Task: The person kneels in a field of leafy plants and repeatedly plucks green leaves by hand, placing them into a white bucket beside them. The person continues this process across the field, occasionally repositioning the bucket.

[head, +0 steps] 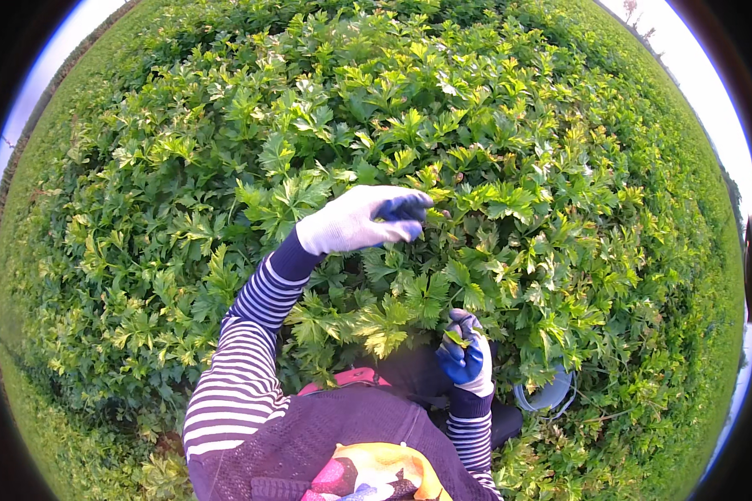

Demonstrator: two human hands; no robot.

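Observation:
My left hand (pixel 363 220), in a white knit glove with blue-coated fingers, reaches over the tops of leafy celery-like plants (pixel 429 294). Its thumb and fingers are curved and apart, with nothing seen between them. Lower and to the right, close to my body, my right hand (pixel 467 357) wears a matching glove. Its palm faces up and its fingers are curled around a small green leaf piece (pixel 457 339). Foliage comes right up to both gloves.
Dense foliage surrounds me and stretches to the field's edges. A pale bucket-like container (pixel 548 391) with a thin handle sits among the leaves at my right. A pink item (pixel 357 376) rests at my waist. A colourful scarf (pixel 382 466) hangs at my chest.

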